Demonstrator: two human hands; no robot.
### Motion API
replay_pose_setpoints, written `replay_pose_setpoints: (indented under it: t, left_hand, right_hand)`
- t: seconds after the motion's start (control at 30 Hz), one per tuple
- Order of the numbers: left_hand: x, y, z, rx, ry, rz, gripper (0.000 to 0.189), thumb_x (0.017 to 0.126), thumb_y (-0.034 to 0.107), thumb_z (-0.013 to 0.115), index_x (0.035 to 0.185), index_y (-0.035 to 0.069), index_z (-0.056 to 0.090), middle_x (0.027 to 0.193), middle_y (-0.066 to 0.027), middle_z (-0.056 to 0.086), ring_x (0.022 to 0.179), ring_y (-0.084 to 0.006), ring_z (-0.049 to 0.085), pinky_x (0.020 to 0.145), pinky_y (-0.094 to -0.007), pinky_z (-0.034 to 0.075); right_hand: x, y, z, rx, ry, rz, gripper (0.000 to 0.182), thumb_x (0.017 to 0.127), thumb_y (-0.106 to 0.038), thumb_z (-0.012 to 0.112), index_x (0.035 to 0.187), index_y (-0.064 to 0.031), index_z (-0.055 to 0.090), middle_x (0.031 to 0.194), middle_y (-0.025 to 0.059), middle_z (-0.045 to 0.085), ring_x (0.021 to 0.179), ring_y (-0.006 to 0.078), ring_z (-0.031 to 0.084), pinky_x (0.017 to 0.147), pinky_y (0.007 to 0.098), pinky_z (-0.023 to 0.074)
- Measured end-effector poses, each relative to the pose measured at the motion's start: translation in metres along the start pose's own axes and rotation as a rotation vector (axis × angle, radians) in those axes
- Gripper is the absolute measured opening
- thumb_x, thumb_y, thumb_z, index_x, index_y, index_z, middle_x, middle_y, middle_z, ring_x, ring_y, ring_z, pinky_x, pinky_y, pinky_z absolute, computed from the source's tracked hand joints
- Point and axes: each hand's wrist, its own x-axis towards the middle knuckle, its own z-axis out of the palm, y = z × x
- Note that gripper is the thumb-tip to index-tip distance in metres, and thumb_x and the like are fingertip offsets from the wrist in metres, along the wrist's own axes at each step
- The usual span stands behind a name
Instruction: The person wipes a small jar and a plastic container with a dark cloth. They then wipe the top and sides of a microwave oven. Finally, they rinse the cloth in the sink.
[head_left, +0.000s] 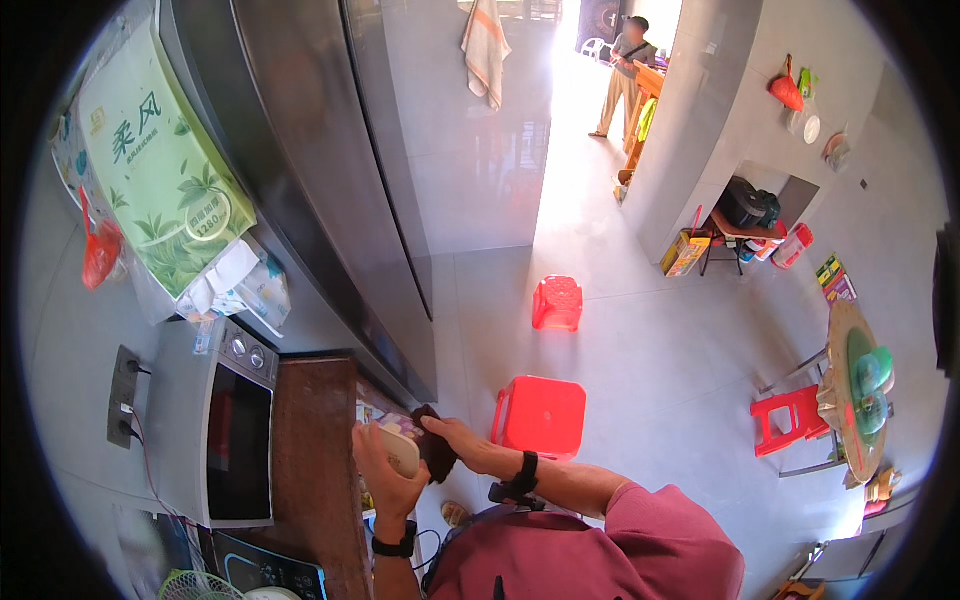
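My left hand (386, 469) grips a cream, round-cornered container or box (400, 452), held tilted in front of my body. My right hand (459, 442) holds a dark brown cloth (437, 450) just right of the container. Whether the cloth touches the container cannot be made out. Behind both hands lies a purple-and-white patterned surface or package (401, 424), partly covered by them. The brown wooden countertop (311, 442) runs along the left of my left hand.
A microwave (240, 427) stands on the countertop, with an induction cooker (274, 566) nearer me. Beyond rises a tall dark refrigerator (315, 150). Red plastic stools (547, 416) stand on the floor to the right. A round table (840, 360) is far right. A person (634, 60) stands beyond the doorway.
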Motion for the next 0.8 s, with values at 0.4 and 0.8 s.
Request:
replay_pose_setpoints:
  t: [0.4, 0.8]
  left_hand:
    - [-0.005, 0.01, 0.004, -0.165, -0.08, -0.001, 0.104, 0.068, 0.016, 0.078, 0.159, 0.004, 0.03, 0.163, -0.0255, 0.026, 0.151, -0.0429, 0.028, 0.123, -0.0522, 0.024]
    - [-0.011, -0.025, 0.011, 0.026, 0.147, -0.026, 0.105, 0.067, 0.022, 0.084, 0.157, 0.002, 0.033, 0.16, -0.0286, 0.031, 0.148, -0.0469, 0.031, 0.122, -0.0552, 0.025]
  right_hand:
    - [0.011, 0.005, -0.01, 0.616, -0.283, 0.028, 0.049, 0.109, -0.046, 0.049, 0.138, -0.007, 0.054, 0.138, 0.0088, 0.063, 0.124, 0.0227, 0.061, 0.112, 0.0386, 0.044]
    - [0.015, 0.017, -0.032, 0.617, -0.185, -0.01, 0.043, 0.11, -0.044, 0.046, 0.133, -0.0099, 0.059, 0.132, 0.0081, 0.066, 0.122, 0.0246, 0.063, 0.106, 0.0439, 0.049]
